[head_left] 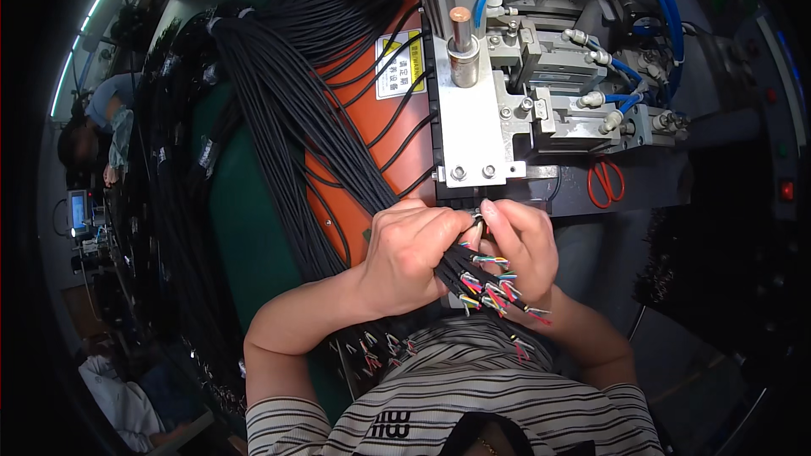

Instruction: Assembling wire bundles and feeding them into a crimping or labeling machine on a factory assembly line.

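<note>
My left hand (410, 245) is closed round a bundle of black cables (460, 274). Their stripped ends fan out below my fingers, showing thin wires (494, 291) in red, yellow, blue, green and white. My right hand (524, 245) pinches at the end of one cable, its fingertips meeting those of the left. What exactly sits between the fingertips is partly hidden. Both hands are just in front of a metal press fixture (477, 135) with an upright cylinder. Further black cables (296, 118) run from behind my left hand to the upper left.
Several single cables lead over an orange panel (405, 160) into the fixture's side. Blue air hoses (667, 0) curve at upper right. Red-handled scissors (605, 183) lie right of the fixture. More stripped cable ends (372, 350) hang by my waist. Two other people are at far left.
</note>
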### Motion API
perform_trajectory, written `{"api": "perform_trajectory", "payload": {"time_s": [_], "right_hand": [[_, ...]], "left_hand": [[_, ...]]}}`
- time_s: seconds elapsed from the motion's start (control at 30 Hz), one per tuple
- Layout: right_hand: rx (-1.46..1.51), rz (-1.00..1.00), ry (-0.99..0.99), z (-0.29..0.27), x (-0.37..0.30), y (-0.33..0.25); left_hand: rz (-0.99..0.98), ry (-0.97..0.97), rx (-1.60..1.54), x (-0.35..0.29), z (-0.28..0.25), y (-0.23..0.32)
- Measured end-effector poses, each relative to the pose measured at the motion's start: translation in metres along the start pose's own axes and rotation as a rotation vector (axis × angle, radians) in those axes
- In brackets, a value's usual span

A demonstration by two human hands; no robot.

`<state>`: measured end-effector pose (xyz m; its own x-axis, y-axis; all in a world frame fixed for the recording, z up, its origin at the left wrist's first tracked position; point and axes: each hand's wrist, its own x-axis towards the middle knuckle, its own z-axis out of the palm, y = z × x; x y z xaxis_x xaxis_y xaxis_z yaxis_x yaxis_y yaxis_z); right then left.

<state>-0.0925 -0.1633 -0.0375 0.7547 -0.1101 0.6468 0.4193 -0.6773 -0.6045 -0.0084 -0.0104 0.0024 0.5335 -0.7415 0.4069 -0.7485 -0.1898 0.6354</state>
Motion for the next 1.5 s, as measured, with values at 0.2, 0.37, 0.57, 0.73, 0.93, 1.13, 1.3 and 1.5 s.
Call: {"api": "perform_trajectory", "payload": {"time_s": [0.2,0.37,0.57,0.73,0.93,1.13,1.3,1.5], "right_hand": [[0.473,0.351,-0.065,-0.016,-0.003,0.003],[0.981,0.708,-0.179,-0.021,0.003,0.008],[1.199,0.782,-0.246,-0.023,0.008,0.02],[1.13,0.701,-0.297,-0.024,0.015,0.024],[0.977,0.577,-0.3,-0.025,0.02,0.024],[0.832,0.512,-0.294,-0.027,0.024,0.023],[0.727,0.46,-0.294,-0.03,0.024,0.026],[0.727,0.57,-0.278,-0.028,0.023,0.026]], "left_hand": [[0.068,-0.028,0.143,-0.005,0.001,-0.001],[0.066,-0.057,0.144,-0.005,0.001,-0.001],[-0.035,-0.1,-0.108,0.001,-0.006,-0.009],[-0.066,-0.161,-0.277,0.007,-0.014,-0.013],[-0.101,-0.24,-0.367,0.011,-0.019,-0.015],[-0.173,-0.296,-0.41,0.013,-0.021,-0.015],[-0.227,-0.3,-0.373,0.014,-0.016,-0.012],[-0.212,-0.212,-0.316,0.009,-0.005,-0.01]]}}
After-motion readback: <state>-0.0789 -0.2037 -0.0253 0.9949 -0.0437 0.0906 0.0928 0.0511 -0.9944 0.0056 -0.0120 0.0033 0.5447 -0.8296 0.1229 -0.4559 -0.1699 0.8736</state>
